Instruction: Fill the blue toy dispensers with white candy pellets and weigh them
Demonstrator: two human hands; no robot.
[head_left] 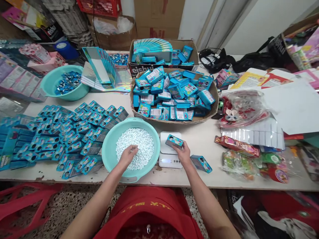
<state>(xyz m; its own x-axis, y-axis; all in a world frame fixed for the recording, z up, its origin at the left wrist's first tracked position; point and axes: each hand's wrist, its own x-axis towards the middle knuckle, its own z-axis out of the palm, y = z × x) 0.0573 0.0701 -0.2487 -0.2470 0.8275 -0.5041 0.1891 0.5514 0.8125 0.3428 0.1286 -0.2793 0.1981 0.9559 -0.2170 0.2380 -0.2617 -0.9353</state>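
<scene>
Blue box (174,140) on scale (167,161), rear edge

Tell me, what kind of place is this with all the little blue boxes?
Probably a small packing workshop: rows of blue boxes on the table, a basket heaped with more, white pellets in a bowl, a box held on a scale.

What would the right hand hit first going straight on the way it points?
Likely the basket rim, just beyond the scale; the right hand holds a blue box ahead of it.
</scene>
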